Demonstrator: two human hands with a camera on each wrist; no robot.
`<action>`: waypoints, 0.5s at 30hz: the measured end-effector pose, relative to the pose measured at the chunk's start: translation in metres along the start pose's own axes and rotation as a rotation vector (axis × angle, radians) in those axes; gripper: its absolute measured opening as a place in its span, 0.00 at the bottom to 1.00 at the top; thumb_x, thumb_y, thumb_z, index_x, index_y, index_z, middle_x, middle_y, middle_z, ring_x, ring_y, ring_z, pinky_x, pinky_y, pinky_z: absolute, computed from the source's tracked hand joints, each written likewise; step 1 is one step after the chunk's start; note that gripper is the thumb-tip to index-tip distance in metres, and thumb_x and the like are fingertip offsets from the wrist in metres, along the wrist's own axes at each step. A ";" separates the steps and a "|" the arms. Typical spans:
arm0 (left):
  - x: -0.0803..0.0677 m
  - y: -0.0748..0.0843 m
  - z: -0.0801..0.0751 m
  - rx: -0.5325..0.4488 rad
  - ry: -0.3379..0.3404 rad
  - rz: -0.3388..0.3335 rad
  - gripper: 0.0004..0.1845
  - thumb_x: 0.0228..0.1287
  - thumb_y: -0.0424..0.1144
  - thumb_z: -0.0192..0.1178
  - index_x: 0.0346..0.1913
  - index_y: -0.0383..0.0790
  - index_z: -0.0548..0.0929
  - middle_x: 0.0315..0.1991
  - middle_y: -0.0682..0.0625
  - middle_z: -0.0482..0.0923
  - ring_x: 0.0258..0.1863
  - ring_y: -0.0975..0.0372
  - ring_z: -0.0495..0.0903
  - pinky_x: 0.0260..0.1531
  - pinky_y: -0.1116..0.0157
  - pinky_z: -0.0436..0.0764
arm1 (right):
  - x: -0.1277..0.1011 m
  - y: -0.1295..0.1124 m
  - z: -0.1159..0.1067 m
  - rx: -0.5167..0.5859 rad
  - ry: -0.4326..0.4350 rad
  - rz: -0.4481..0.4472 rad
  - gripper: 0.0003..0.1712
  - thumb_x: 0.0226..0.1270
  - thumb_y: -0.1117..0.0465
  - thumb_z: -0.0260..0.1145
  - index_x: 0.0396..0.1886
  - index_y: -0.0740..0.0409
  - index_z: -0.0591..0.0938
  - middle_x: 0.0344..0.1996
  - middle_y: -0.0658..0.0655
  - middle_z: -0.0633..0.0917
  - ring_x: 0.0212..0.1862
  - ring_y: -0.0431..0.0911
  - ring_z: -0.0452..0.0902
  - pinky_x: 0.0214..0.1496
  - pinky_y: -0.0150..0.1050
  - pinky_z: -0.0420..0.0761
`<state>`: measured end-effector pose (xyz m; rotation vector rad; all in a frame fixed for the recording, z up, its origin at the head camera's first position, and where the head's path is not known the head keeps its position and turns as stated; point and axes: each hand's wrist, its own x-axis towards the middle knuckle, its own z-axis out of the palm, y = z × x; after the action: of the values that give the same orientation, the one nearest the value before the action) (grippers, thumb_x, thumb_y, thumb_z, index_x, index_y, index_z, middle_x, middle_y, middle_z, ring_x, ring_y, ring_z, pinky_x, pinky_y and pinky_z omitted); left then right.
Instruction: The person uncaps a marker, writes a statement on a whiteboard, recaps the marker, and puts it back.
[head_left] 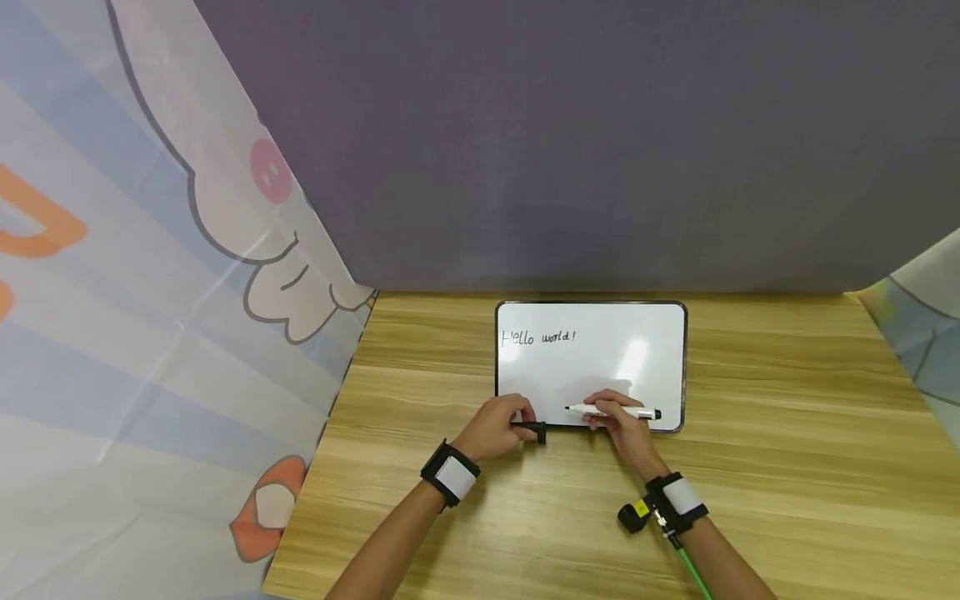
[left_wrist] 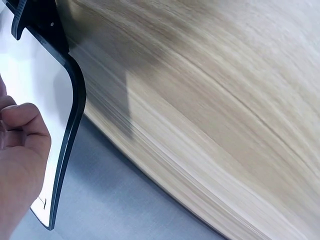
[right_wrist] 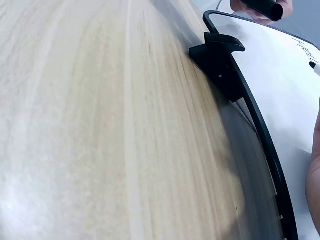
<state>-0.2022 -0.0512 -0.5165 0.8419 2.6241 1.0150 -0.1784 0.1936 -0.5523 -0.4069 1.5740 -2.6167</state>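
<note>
A black-framed whiteboard [head_left: 592, 367] bears the handwritten words "Hello world!" near its upper left. My right hand [head_left: 624, 425] grips a white marker [head_left: 641, 412] over the board's lower part, its bare black tip pointing left. In the right wrist view only the marker tip [right_wrist: 314, 65] and a sliver of that hand show at the right edge. At the board's lower left corner, my left hand [head_left: 495, 427] pinches a black marker cap [right_wrist: 270, 9], its open end visible in the right wrist view. The left wrist view shows the left hand's curled fingers [left_wrist: 25, 117], the cap hidden.
A black clip-like bracket [right_wrist: 220, 65] sits on the board's lower edge, close to the left hand. The wood-grain table [head_left: 787, 433] ends at a grey panel [head_left: 570, 150] behind. A printed cloth [head_left: 187, 333] hangs along the left. Both wrists wear black straps [head_left: 450, 475].
</note>
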 end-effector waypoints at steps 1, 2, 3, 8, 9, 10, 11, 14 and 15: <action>0.000 0.000 0.000 0.001 -0.002 -0.003 0.07 0.50 0.38 0.69 0.30 0.47 0.80 0.28 0.58 0.76 0.28 0.70 0.70 0.29 0.75 0.70 | 0.000 0.000 0.000 -0.005 -0.003 0.006 0.16 0.71 0.71 0.45 0.38 0.66 0.81 0.30 0.54 0.86 0.31 0.40 0.82 0.30 0.31 0.79; 0.001 0.001 0.000 0.000 -0.004 -0.009 0.07 0.50 0.38 0.69 0.30 0.48 0.80 0.28 0.58 0.76 0.28 0.69 0.70 0.29 0.75 0.70 | -0.001 0.000 0.001 -0.012 -0.006 0.010 0.16 0.71 0.71 0.45 0.38 0.65 0.81 0.30 0.54 0.86 0.31 0.41 0.82 0.30 0.31 0.79; 0.001 0.001 0.000 -0.003 -0.005 -0.016 0.07 0.50 0.38 0.69 0.30 0.48 0.80 0.28 0.58 0.76 0.28 0.69 0.70 0.29 0.75 0.70 | -0.001 0.000 0.001 -0.017 -0.011 0.014 0.16 0.71 0.71 0.45 0.38 0.65 0.81 0.30 0.53 0.86 0.31 0.41 0.82 0.30 0.31 0.80; 0.003 0.001 0.002 0.006 -0.001 -0.024 0.07 0.50 0.38 0.69 0.30 0.48 0.80 0.28 0.59 0.76 0.28 0.69 0.69 0.30 0.74 0.69 | 0.000 0.001 0.005 -0.040 -0.051 0.019 0.14 0.70 0.71 0.46 0.37 0.69 0.80 0.29 0.54 0.85 0.30 0.42 0.82 0.29 0.34 0.79; 0.004 0.001 0.002 0.009 0.002 -0.021 0.07 0.51 0.38 0.69 0.30 0.48 0.80 0.29 0.59 0.76 0.28 0.69 0.69 0.30 0.74 0.69 | 0.001 0.002 0.006 -0.042 -0.061 0.022 0.14 0.70 0.71 0.46 0.37 0.70 0.79 0.30 0.54 0.84 0.31 0.42 0.82 0.29 0.34 0.79; 0.005 0.001 0.003 0.013 0.004 -0.017 0.07 0.51 0.38 0.69 0.30 0.48 0.80 0.28 0.59 0.76 0.28 0.69 0.69 0.30 0.74 0.69 | 0.001 0.002 0.007 -0.045 -0.071 0.026 0.13 0.70 0.71 0.47 0.37 0.71 0.79 0.30 0.54 0.84 0.31 0.42 0.82 0.29 0.34 0.79; 0.005 0.001 0.003 0.017 0.007 -0.013 0.07 0.51 0.38 0.68 0.30 0.49 0.80 0.28 0.59 0.76 0.28 0.69 0.69 0.30 0.75 0.69 | 0.001 0.003 0.008 -0.049 -0.077 0.031 0.13 0.70 0.71 0.47 0.37 0.71 0.78 0.30 0.54 0.83 0.31 0.42 0.82 0.29 0.33 0.79; 0.006 0.002 0.004 0.016 0.014 -0.004 0.06 0.51 0.38 0.68 0.29 0.48 0.80 0.28 0.59 0.76 0.28 0.69 0.69 0.29 0.75 0.69 | 0.000 0.007 0.010 -0.047 -0.096 0.036 0.12 0.70 0.71 0.47 0.37 0.72 0.78 0.31 0.54 0.83 0.31 0.42 0.83 0.28 0.34 0.79; 0.007 0.002 0.005 0.016 0.016 -0.003 0.06 0.51 0.38 0.68 0.29 0.49 0.80 0.28 0.59 0.76 0.28 0.69 0.69 0.29 0.75 0.69 | -0.001 0.009 0.010 -0.049 -0.102 0.033 0.12 0.70 0.71 0.47 0.37 0.72 0.78 0.32 0.54 0.83 0.31 0.41 0.82 0.28 0.34 0.79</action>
<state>-0.2050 -0.0437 -0.5190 0.8371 2.6501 1.0052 -0.1756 0.1806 -0.5553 -0.5051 1.6014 -2.4950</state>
